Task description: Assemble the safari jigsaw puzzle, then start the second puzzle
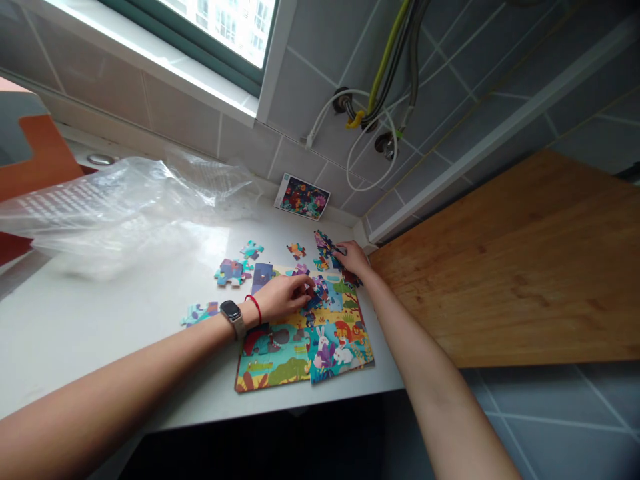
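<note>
My left hand (286, 295), wearing a watch and a red cord, is over a colourful picture board (275, 360). Its fingers are curled onto dark blue and purple jigsaw pieces (320, 291) lying on the board. At the board's far right corner, my right hand (354, 259) pinches the edge of a joined cluster of dark jigsaw pieces (325, 244); its fingertips partly hide that edge. Loose jigsaw pieces lie around the board: an orange one (297, 251), a turquoise one (252, 250), a purple joined group (233, 272) and a pale group (200, 313) beside my left wrist.
A picture card (302, 197) leans against the tiled wall. Crumpled clear plastic wrap (135, 200) and an orange box (50, 157) take up the white counter's (100, 333) left side. A wooden board (520, 267) borders the right. Cables (373, 120) hang above.
</note>
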Tool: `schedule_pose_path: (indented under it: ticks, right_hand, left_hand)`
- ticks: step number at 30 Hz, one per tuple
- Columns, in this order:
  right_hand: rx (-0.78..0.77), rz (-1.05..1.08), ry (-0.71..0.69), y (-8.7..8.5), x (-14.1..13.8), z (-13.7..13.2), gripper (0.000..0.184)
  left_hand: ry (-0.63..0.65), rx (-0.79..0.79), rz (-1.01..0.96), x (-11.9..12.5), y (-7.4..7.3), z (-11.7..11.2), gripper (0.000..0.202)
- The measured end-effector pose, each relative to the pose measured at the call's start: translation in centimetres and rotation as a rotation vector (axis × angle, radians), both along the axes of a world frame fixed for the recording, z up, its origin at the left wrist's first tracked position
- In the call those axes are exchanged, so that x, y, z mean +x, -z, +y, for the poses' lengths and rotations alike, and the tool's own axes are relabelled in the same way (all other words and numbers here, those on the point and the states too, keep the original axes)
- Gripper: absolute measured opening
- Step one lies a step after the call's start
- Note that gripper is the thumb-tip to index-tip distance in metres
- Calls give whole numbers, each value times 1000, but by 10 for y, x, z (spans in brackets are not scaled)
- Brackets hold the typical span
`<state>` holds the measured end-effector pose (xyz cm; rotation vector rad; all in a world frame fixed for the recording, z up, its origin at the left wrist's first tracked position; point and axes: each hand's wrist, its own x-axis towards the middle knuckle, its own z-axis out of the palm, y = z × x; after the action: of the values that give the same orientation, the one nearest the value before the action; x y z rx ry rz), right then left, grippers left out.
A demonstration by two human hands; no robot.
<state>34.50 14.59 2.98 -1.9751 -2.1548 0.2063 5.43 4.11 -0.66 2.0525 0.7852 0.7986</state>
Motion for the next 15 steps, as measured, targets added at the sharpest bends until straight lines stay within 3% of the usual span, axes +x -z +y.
schedule_pose_path:
  ticks: [4, 10, 15]
  right_hand:
    - [-23, 15, -50, -4, -11, -2, 31]
    - [-136, 48, -193, -8, -35, -9, 51]
    - [-113, 69, -197, -7, -59, -8, 38]
  left_hand:
    - [-2, 0, 5, 0, -2, -1, 20]
    - [-3, 6, 12, 0, -4, -2, 17]
    - [15, -22, 15, -1, -8, -2, 15]
